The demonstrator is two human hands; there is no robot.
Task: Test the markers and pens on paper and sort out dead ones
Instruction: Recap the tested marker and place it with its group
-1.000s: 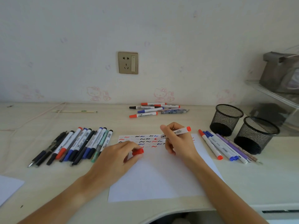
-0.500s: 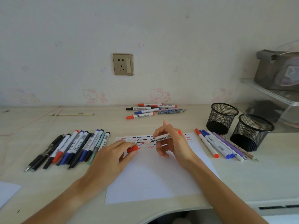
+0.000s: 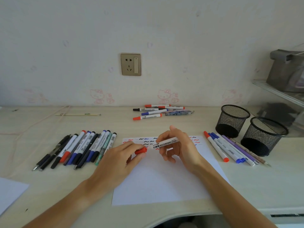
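A white sheet of paper [image 3: 164, 181] lies in front of me, with red, black and blue squiggles along its far edge. My right hand [image 3: 179, 147] holds a white whiteboard marker [image 3: 165, 143] level above those squiggles. My left hand [image 3: 118, 160] pinches the marker's red cap [image 3: 140, 150], whose mouth sits right at the marker's tip end. A row of several markers and pens [image 3: 79, 148] lies to the left of the paper. Another row [image 3: 230, 149] lies to its right. A smaller pile [image 3: 158, 111] lies by the wall.
Two black mesh pen cups [image 3: 232, 120] [image 3: 263, 137] stand at the right, behind the right-hand row. A second sheet [image 3: 9, 193] shows at the lower left corner. A thin stick [image 3: 77, 114] and a pale cord [image 3: 32, 125] lie at the back left. The desk edge curves near me.
My right hand has lowered the marker from a raised slant to level and turned its tip end toward my left hand. The red cap now meets that end.
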